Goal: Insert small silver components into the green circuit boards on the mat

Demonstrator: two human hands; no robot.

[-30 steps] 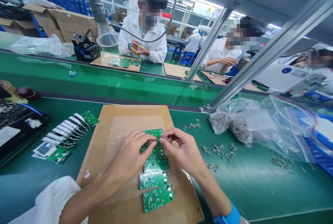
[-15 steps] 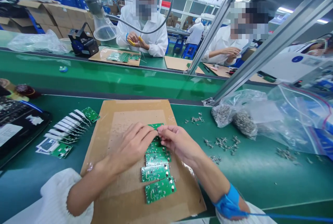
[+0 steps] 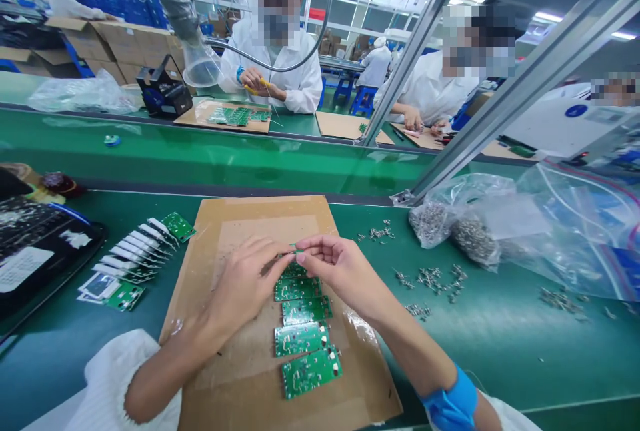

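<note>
A row of green circuit boards lies down the middle of a brown cardboard sheet. My left hand and my right hand meet over the farthest board in the row, fingertips pinched together on it. That board is mostly hidden under my fingers, and I cannot make out whether a small part is between them. A blue strap circles my right wrist.
A fanned stack of boards lies left of the cardboard, beside a black tray. Loose metal parts and clear bags sit right. A green conveyor runs behind; people in white coats work opposite. A slanted metal post rises at right.
Both hands stay pinched at the top board, shifting slightly. The camera view moved a little, and a small blue item on the conveyor drifted left.
</note>
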